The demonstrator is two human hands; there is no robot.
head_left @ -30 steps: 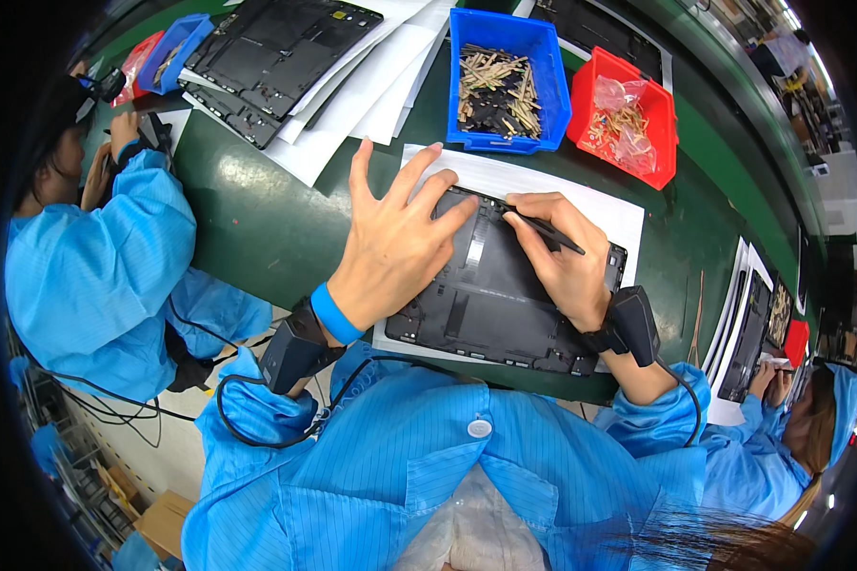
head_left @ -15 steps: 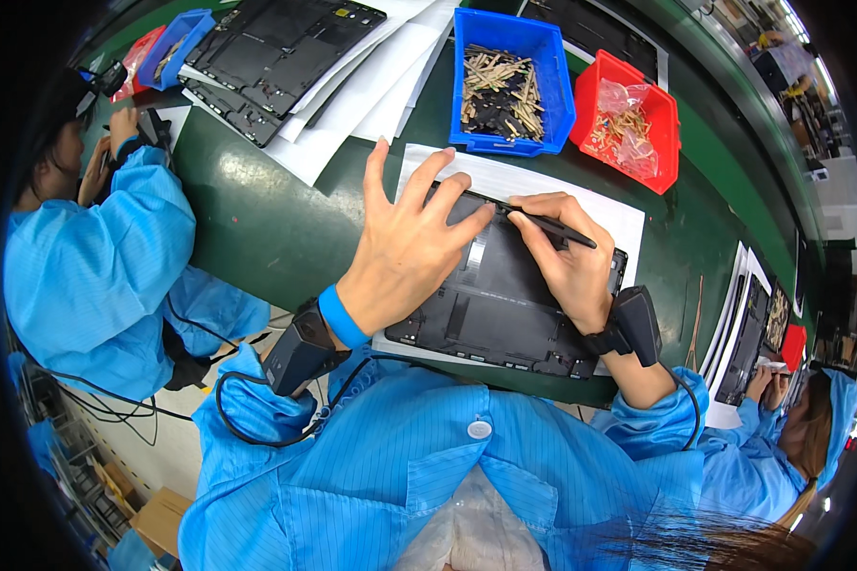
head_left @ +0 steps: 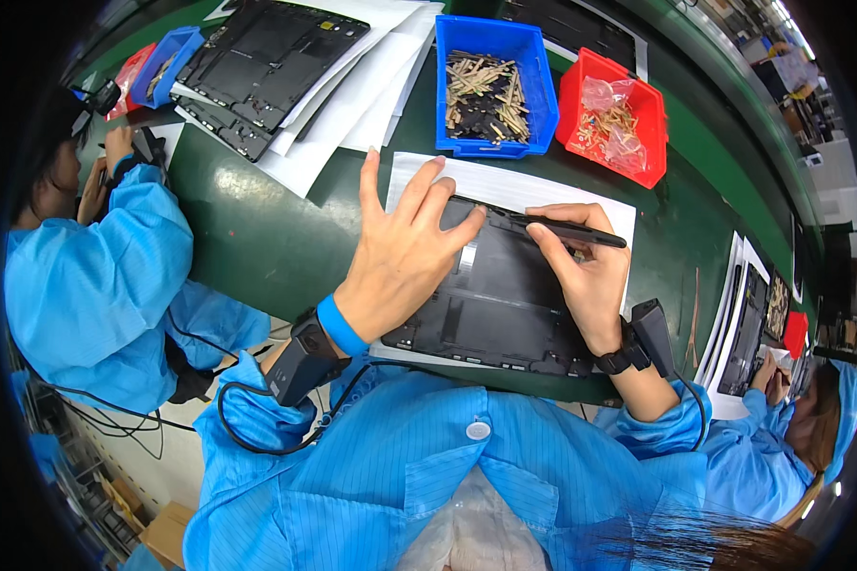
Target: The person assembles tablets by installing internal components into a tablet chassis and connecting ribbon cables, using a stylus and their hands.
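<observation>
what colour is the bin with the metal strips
Blue; the bin shows best in the head view, beside a red bin.

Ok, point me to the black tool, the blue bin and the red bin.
black tool (head_left: 581, 231), head view, mid-shaft.
blue bin (head_left: 540, 90), head view, right wall.
red bin (head_left: 571, 103), head view, left wall.

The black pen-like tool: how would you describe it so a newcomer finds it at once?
On the green table, find the white sheet carrying the big black panel. At the panel's far edge the right hand grips a thin black tool. It is the only slim rod there, lying almost flat.
</observation>
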